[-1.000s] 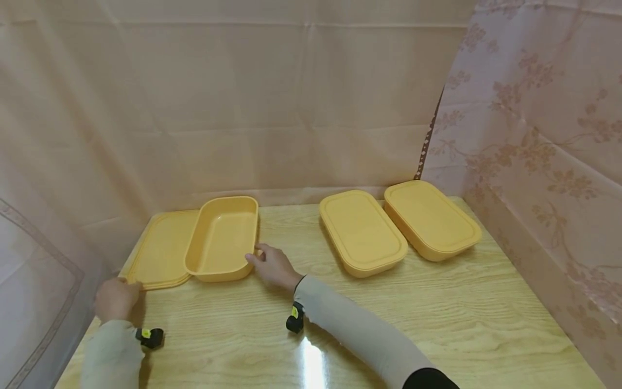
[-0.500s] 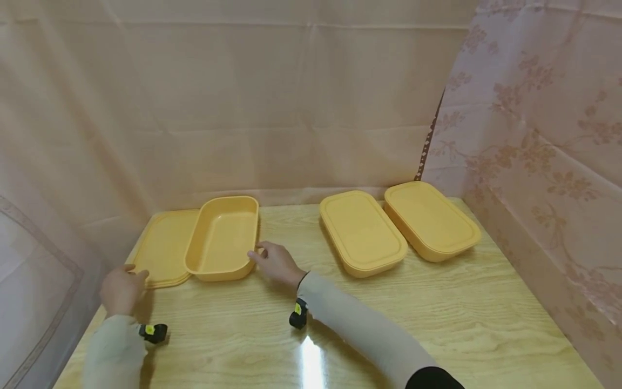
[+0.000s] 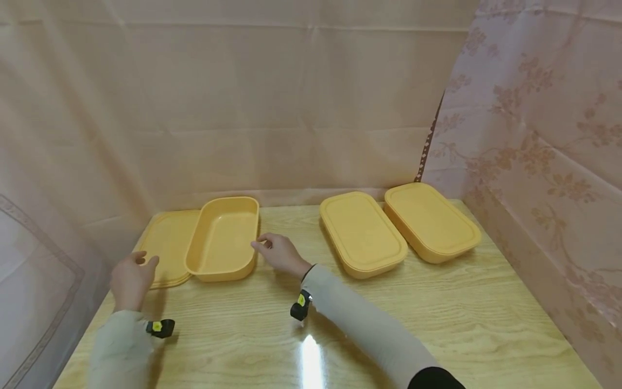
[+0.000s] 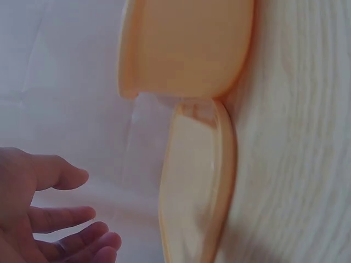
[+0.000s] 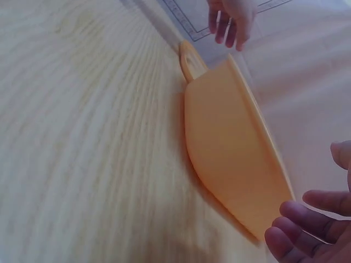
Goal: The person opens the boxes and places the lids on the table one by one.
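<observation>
The boxes [image 3: 222,237] look like smooth plastic. The bench [image 3: 233,335] has glossy wood grain. The curtain [image 3: 291,97] is creased cloth

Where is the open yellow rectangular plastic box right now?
In the head view, the box stands left of centre on the pale wood-grain table, between the flat yellow plastic lids and the person's right hand.

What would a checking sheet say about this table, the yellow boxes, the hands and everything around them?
Surface: wood-look table, bright reflection near the front.
Job's things: open yellow box beside a flat lid, maybe stacked; two lidded boxes on the right.
Clutter: nothing seen.
Hands: left hand near the lid, holding nothing; right hand at the open box's right side, touching unclear.
Cables: nothing seen.
Surroundings: plain cloth behind, flowered cloth on the right.
</observation>
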Demonstrator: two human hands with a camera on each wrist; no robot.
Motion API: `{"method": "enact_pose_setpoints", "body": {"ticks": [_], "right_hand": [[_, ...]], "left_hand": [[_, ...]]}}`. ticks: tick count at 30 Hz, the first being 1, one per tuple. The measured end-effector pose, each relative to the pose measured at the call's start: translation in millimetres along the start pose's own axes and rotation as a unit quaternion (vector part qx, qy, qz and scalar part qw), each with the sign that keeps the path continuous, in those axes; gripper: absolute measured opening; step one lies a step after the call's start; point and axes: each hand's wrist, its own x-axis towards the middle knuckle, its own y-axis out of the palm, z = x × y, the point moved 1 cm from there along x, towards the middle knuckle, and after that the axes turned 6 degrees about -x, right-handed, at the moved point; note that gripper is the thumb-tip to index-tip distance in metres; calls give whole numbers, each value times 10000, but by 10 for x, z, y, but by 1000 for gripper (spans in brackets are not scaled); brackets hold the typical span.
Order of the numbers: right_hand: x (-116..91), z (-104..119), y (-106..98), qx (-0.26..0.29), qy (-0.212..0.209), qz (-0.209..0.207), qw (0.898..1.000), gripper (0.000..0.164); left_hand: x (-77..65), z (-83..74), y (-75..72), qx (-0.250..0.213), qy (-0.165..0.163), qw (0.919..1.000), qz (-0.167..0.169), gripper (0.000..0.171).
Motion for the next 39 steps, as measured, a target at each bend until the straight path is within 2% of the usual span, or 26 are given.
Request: {"method": "enact_pose_setpoints", "body": {"ticks": [3,10,16,22,28,32,39], "right_hand": [[15,2,-38,-198,-110,53,9997,43],[70,60,-192,-732,-319,91,9968,43],[85,42,-263,-1010,-606,170,9929,48],[73,15,-323,-1403,-632,282,9877,53],[63,36,-369,-1442,-693,352,9865,55],[42,63,-403,-1406,-644,301,9875,56],[0,74,-431,-1348,-740,129,9880,55]], "left_hand": [[-19,-76,9,-110,65,9999,-46,54],[-60,-252,33,-141,458,9987,-159,51],[-63,-373,42,-282,466,9985,-86,53],[-71,-529,102,-449,591,9972,20,54],[-77,-668,121,-391,627,9971,162,57],[-63,-761,146,-513,622,9964,262,61],[-86,-871,187,-644,846,9943,115,60]]}}
